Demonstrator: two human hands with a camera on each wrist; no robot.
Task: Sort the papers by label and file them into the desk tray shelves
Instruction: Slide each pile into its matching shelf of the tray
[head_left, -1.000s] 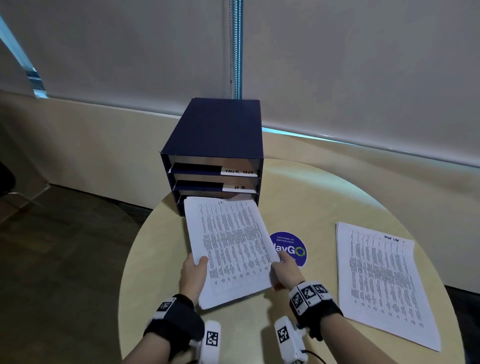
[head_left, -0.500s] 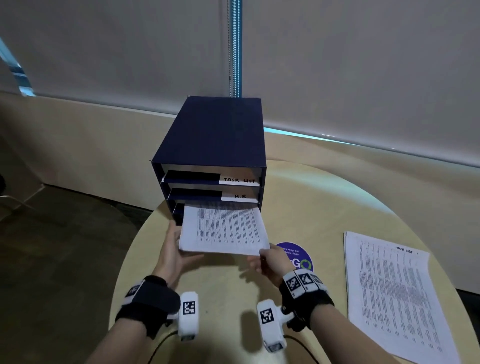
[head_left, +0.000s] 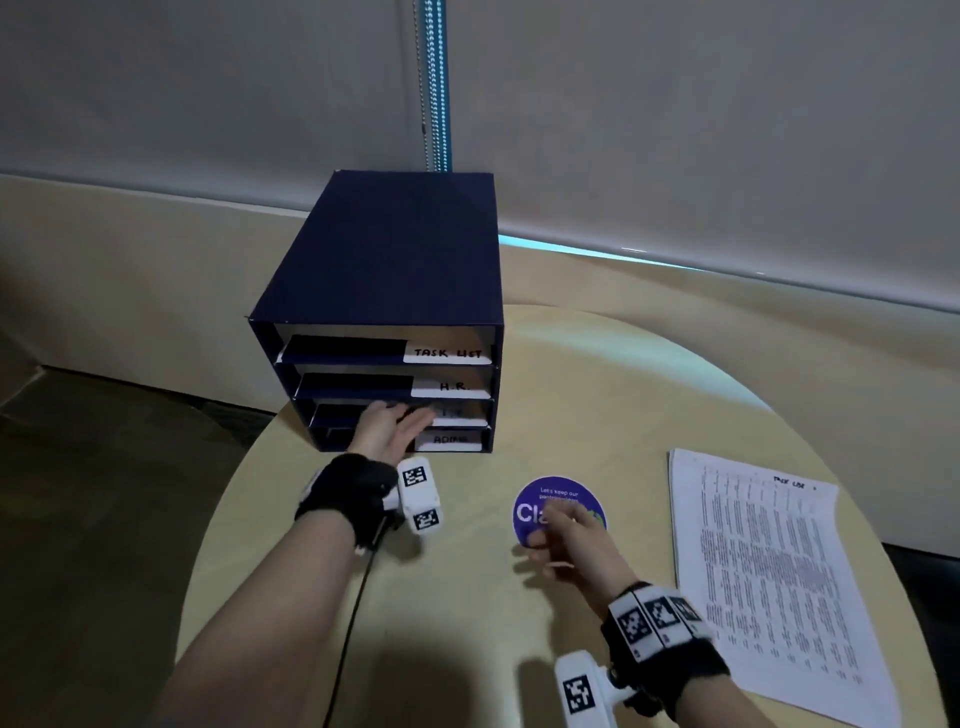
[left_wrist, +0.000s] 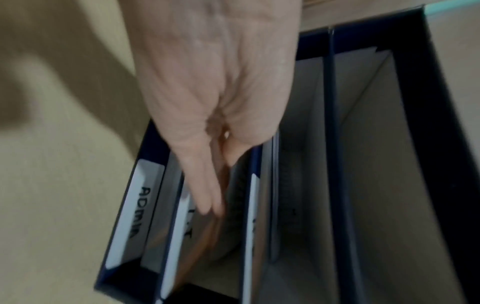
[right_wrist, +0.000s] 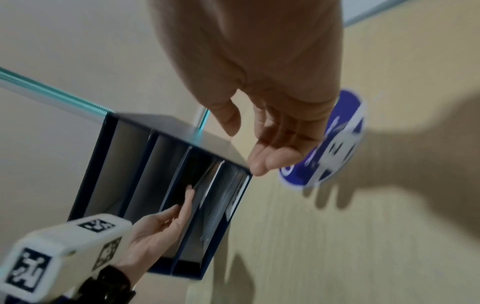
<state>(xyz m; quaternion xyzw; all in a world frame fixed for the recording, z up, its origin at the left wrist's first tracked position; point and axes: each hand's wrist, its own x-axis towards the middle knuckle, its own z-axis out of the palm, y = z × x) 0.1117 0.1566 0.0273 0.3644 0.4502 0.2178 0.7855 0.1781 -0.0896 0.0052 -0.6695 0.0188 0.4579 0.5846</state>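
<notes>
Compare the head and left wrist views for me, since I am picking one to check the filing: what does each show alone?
Head only: the paper stack headed TASK LIST lying on the table, the round blue sticker, the empty right hand, and the TASK LIST label.

Left wrist only: printed sheets inside a shelf.

Both: the desk tray, its ADMIN label, and the left hand reaching into a shelf.

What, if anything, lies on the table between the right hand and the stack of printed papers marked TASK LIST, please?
Nothing visible does. The right hand hovers open over the round purple sticker, and only bare round beige table shows between it and the white printed paper stack to its right.
</notes>
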